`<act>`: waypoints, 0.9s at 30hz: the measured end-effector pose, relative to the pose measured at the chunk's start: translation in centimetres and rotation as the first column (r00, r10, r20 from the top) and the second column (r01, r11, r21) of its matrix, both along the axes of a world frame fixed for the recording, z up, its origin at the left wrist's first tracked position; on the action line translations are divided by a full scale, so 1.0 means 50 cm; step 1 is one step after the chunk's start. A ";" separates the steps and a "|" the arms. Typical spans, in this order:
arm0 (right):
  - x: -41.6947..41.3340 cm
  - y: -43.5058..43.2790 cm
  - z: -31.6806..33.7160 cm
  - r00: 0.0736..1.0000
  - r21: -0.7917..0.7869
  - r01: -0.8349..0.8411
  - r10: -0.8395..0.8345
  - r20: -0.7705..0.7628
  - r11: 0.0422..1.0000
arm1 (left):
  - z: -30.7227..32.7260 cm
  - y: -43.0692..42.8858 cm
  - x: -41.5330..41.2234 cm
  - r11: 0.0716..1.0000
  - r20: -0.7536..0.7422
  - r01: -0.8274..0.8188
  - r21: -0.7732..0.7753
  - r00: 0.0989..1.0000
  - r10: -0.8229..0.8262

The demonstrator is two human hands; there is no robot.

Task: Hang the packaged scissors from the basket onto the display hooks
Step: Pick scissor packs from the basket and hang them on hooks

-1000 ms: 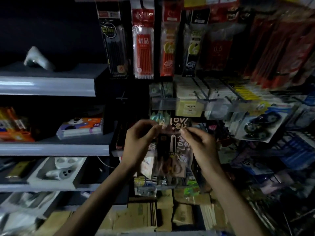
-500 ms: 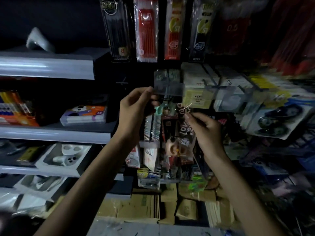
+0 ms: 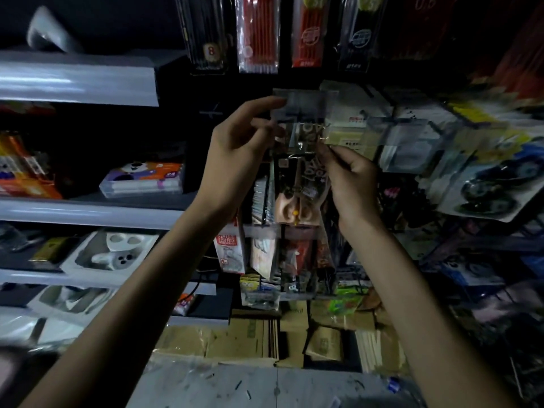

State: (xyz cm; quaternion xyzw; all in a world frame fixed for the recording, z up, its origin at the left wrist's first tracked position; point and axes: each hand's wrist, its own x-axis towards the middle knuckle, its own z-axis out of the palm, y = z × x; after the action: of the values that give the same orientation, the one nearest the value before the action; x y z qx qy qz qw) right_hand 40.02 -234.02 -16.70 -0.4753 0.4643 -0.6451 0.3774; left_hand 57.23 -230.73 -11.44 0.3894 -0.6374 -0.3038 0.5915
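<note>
A packaged pair of scissors (image 3: 300, 184) in a clear wrapper with pale handles hangs upright between my hands, in front of the display rack. My right hand (image 3: 350, 181) pinches the upper right edge of the package. My left hand (image 3: 238, 154) is raised beside it; its fingertips hold the clear price tag (image 3: 303, 106) at the tip of a display hook, and its thumb lies against the package's top left. The hook's wire is hidden behind the tag and the package top. The basket is out of view.
Pen and refill packs (image 3: 259, 33) hang above. Boxed goods and correction tape cards (image 3: 485, 184) crowd the hooks to the right. Grey shelves (image 3: 76, 83) with boxed items stand to the left. Cardboard packets (image 3: 265, 340) are stacked low, below more hanging packs.
Both hands have lifted the scissors package from chest height up to the hook's price tag. My left hand moved from the package top to the tag.
</note>
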 end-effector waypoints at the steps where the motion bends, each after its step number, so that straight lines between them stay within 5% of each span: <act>1: 0.003 -0.004 0.001 1.000 0.008 0.002 -0.002 0.000 1.000 | -0.002 -0.001 0.001 1.000 0.018 0.002 -0.017 1.000 -0.002; 27: 0.040 -0.042 0.009 0.993 0.022 0.105 -0.106 0.057 0.994 | -0.038 0.006 0.012 0.998 0.129 -0.007 -0.061 0.992 0.015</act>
State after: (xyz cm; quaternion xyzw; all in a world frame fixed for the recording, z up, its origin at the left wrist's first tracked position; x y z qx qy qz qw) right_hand 42.03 -236.11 -16.24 -0.4273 0.4837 -0.6732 0.3609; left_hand 57.83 -230.44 -13.36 0.3938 -0.6811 -0.2551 0.5621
